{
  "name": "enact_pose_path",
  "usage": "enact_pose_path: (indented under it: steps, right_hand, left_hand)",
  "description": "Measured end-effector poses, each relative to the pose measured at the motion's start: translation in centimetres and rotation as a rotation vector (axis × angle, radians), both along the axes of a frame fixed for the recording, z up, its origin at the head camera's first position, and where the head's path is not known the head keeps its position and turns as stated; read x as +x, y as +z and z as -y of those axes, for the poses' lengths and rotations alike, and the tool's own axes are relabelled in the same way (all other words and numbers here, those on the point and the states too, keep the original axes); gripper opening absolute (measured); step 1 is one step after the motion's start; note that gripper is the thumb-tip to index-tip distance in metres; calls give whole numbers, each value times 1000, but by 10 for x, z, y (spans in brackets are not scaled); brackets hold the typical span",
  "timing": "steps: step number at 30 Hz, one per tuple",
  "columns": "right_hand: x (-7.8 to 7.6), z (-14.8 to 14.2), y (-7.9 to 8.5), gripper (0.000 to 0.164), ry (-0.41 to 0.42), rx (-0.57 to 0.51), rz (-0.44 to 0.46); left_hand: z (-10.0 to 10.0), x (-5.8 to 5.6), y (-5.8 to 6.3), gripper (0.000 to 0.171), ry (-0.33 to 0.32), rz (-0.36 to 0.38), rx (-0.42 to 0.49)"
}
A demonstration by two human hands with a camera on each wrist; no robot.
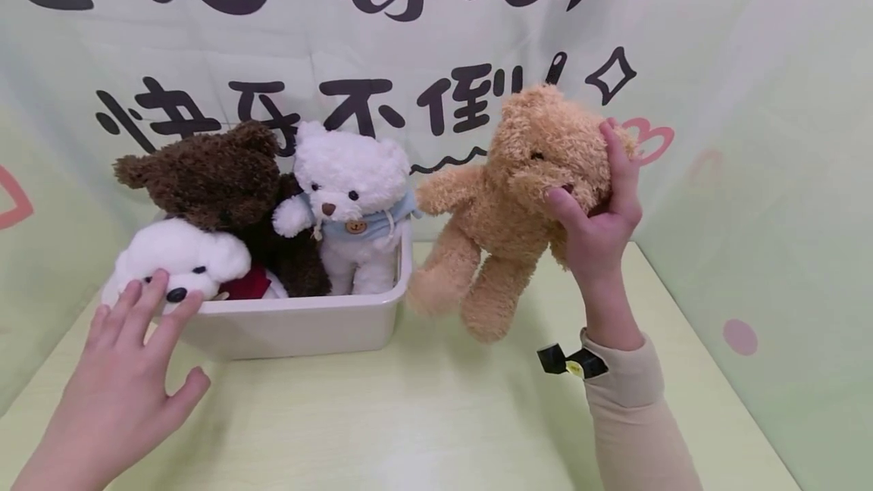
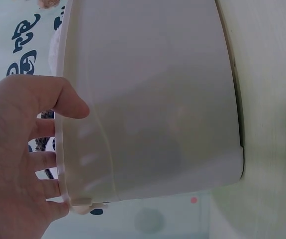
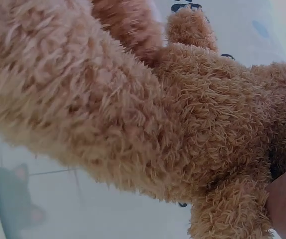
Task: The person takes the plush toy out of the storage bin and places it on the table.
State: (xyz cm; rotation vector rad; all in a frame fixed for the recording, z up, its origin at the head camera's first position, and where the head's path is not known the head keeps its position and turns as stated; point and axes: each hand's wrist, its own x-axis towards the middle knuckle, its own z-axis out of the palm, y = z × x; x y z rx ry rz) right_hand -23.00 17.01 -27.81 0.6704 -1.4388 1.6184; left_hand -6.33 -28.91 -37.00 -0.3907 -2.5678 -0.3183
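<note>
Tan bear [image 1: 511, 207]: up at the person's right, short of the table's [image 1: 436, 415] back right corner, just beside the right end of the white bin [image 1: 300, 328]
Bear to bin: the bin lies to the bear's left, its right rim beside the lower foot; whether foot and rim touch is hard to tell from the head view
Long axis: tilted, the head high and to the right, the legs hanging down toward the bin's right side
Nearer hand: the right hand [image 1: 603, 222], which has the bear; the left hand [image 1: 129, 370] is well apart from it, beyond the bin's front
Right hand: clamped on the bear's head, thumb at the muzzle and a finger up along the side by the ear
Left hand: fingers apart and nearly straight, over the bin's front rim by the white dog toy [image 1: 173, 252], thumb outside the front wall; contact is unclear
Bin: toward the table's back left corner, holding the dog toy, a dark brown bear [image 1: 211, 173] and a white bear [image 1: 351, 165] in blue cloth at the right end
</note>
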Motion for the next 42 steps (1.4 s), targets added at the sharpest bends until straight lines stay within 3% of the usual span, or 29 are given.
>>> enact_pose_path:
  steps: [9,17,23,26,32,42]
  right_hand:
    - [-12,5,-37,75,-55,251,135]
    - [2,17,-40,70,7,323,303]
    - [-1,21,-51,71,56,357,386]
    - [-10,23,-57,70,59,388,428]
    - [-42,21,-89,73,83,440,537]
    - [-59,26,-117,71,165,392,646]
  left_hand:
    - [1,1,2,85,11,7,6]
    - [0,0,3,87,8,8,8]
    - [0,0,3,88,13,12,5]
    - [0,0,3,87,8,8,7]
    - [-1,1,1,84,3,-2,13]
    - [-2,0,1,83,-8,-17,15]
